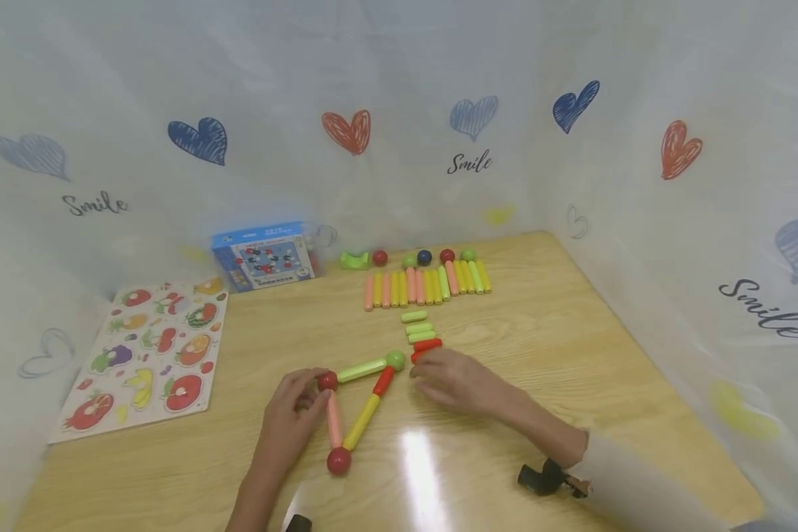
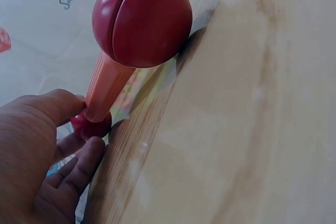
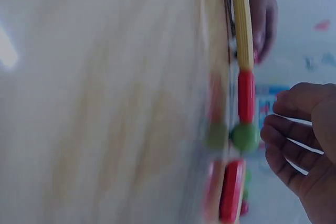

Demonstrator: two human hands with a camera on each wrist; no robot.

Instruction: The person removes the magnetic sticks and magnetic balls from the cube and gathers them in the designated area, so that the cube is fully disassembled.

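A four-sided frame of sticks and balls lies on the wooden table. My left hand (image 1: 289,414) pinches its upper-left red ball (image 1: 328,380) between thumb and fingers. From there a pink stick (image 2: 107,85) runs to a nearer red ball (image 2: 144,19), and a light green stick (image 1: 362,370) reaches a green ball (image 1: 395,360). A yellow stick (image 1: 362,421) joined to a short red stick (image 3: 245,95) forms the other side. Beside the green ball, my right hand (image 1: 462,380) hovers with fingers loosely bent, holding nothing, close to loose red sticks (image 1: 428,344).
Short light green sticks (image 1: 414,316) lie beyond the right hand. Farther back is a row of pink, yellow and green sticks (image 1: 419,286), with several balls (image 1: 424,257) and a green curved piece (image 1: 355,260) behind. A blue box (image 1: 266,256) and fruit board (image 1: 153,347) occupy the left.
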